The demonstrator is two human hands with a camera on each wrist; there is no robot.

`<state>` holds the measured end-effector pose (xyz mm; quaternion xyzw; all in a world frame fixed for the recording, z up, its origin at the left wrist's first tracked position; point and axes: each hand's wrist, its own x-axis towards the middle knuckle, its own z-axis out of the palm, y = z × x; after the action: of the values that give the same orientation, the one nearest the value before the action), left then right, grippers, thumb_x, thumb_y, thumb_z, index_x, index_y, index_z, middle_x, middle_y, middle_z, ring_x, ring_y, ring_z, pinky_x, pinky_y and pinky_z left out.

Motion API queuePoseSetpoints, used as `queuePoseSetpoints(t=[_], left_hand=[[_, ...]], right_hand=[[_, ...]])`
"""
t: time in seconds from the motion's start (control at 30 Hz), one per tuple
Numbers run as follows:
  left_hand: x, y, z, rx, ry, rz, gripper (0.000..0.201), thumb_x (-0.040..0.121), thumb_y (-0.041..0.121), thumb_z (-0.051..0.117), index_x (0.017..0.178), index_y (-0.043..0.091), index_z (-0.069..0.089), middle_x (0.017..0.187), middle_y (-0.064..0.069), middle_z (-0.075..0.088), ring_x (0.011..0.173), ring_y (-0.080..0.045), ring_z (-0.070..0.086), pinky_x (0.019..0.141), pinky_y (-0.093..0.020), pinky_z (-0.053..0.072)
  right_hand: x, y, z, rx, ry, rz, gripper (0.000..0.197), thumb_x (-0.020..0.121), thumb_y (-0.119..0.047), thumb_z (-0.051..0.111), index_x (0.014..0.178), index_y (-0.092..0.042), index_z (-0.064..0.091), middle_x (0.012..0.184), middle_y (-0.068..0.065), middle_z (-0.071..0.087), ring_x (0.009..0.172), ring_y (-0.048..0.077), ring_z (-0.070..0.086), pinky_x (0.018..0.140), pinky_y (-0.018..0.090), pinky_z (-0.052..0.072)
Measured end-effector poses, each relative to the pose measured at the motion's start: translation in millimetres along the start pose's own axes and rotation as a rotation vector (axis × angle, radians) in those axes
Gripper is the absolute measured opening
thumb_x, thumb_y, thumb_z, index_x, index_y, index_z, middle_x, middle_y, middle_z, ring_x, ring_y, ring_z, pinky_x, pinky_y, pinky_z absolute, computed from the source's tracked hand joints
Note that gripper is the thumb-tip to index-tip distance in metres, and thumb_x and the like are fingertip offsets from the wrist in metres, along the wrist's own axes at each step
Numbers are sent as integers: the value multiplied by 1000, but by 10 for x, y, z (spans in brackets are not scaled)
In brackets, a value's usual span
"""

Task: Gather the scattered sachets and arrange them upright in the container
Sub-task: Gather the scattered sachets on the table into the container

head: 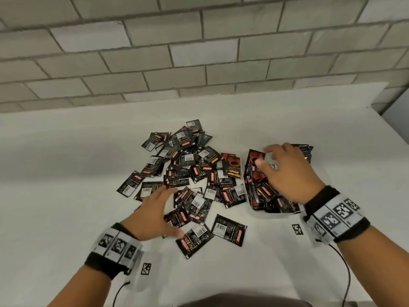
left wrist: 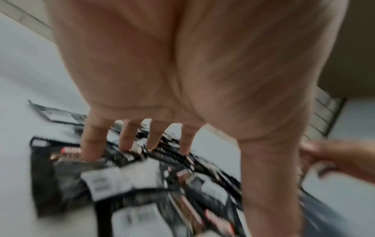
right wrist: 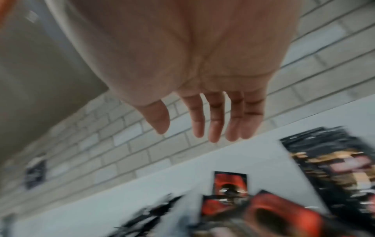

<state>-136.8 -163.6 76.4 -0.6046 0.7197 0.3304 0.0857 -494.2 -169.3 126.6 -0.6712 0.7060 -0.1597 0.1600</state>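
Many black sachets [head: 188,171] lie scattered in a pile in the middle of the white table. A pale container [head: 274,214] to the right of the pile holds red-and-black sachets [head: 261,191], some of them upright and some leaning. My right hand [head: 269,159] hovers over the container with relaxed fingers, and the right wrist view shows its palm [right wrist: 202,125] empty. My left hand [head: 163,207] reaches over the near part of the pile. Its straight, spread fingers [left wrist: 125,137] touch the sachets [left wrist: 121,176] without gripping any.
A grey tiled wall [head: 199,52] stands behind the table. The table's right edge [head: 389,134] lies close to the container. Two small black-and-white marker tags [head: 297,229] [head: 146,268] are stuck on the tabletop near me. Bare tabletop [head: 55,173] stretches to the left of the pile.
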Motion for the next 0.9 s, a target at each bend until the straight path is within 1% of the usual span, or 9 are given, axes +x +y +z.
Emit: queuePoseSetpoints(t=[0.1, 0.17, 0.3, 0.4, 0.47, 0.57, 0.67, 0.8, 0.9], left_hand=[[-74, 180, 285, 162, -66, 25, 148, 49, 55, 95, 150, 60, -12, 166, 13, -22, 155, -34, -14, 117, -75, 12], [-18, 271, 345, 233, -43, 36, 148, 50, 50, 96, 146, 65, -16, 166, 13, -25, 154, -38, -15, 114, -76, 11], [181, 280, 247, 251, 68, 58, 136, 61, 48, 91, 146, 64, -15, 169, 6, -6, 148, -42, 14, 111, -74, 29], [286, 289, 208, 233, 116, 70, 127, 67, 40, 84, 150, 57, -10, 164, 4, 17, 142, -40, 26, 107, -70, 36], [362, 276, 225, 207, 114, 87, 121, 69, 34, 81, 154, 51, -3, 156, 3, 28, 139, -41, 29, 106, -67, 40], [424, 295, 259, 170, 132, 182, 115, 68, 32, 79, 157, 39, 7, 144, -1, 38, 132, -38, 39, 110, -54, 40], [442, 321, 249, 29, 141, 266, 110, 71, 28, 86, 159, 24, 19, 135, -1, 46, 123, -23, 51, 108, -37, 42], [421, 167, 59, -395, 146, 255, 105, 62, 32, 98, 149, 37, 39, 124, 9, 57, 94, -8, 66, 83, -29, 60], [392, -75, -197, -427, 310, 232, 77, 70, 31, 93, 137, 34, 55, 124, 9, 59, 103, -9, 64, 89, -33, 60]], right_hand=[[-169, -481, 71, 132, -129, -188, 32, 97, -44, 54, 124, -26, 59, 110, -6, 55, 98, 9, 52, 85, 30, 46], [-267, -717, 289, 87, -290, -267, 35, 97, -41, 56, 127, -23, 58, 114, -4, 54, 99, 9, 54, 90, 31, 49], [-344, -920, 829, -262, -433, -266, 65, 94, -35, 58, 148, -11, 31, 142, 16, 38, 126, 35, 45, 103, 45, 47], [-302, -922, 1082, -415, -444, -158, 94, 89, -51, 61, 155, -8, 11, 157, 27, 19, 135, 49, 32, 108, 53, 40], [-272, -917, 1164, -410, -480, -108, 110, 82, -64, 64, 157, -11, 3, 158, 26, 15, 138, 50, 27, 109, 56, 38], [-231, -911, 1226, -353, -464, -129, 121, 71, -64, 76, 157, -22, 2, 152, 18, 26, 136, 43, 29, 102, 57, 44], [-177, -932, 1251, -296, -429, -184, 111, 71, -57, 80, 155, -29, 13, 145, 13, 33, 130, 39, 36, 96, 54, 50], [-108, -1027, 1241, -418, -424, -288, 72, 87, -38, 69, 146, -16, 36, 137, 16, 42, 118, 38, 48, 91, 46, 53], [-102, -1075, 1252, -499, -415, -297, 54, 92, -16, 58, 142, -7, 41, 130, 20, 50, 110, 38, 55, 85, 44, 54]])
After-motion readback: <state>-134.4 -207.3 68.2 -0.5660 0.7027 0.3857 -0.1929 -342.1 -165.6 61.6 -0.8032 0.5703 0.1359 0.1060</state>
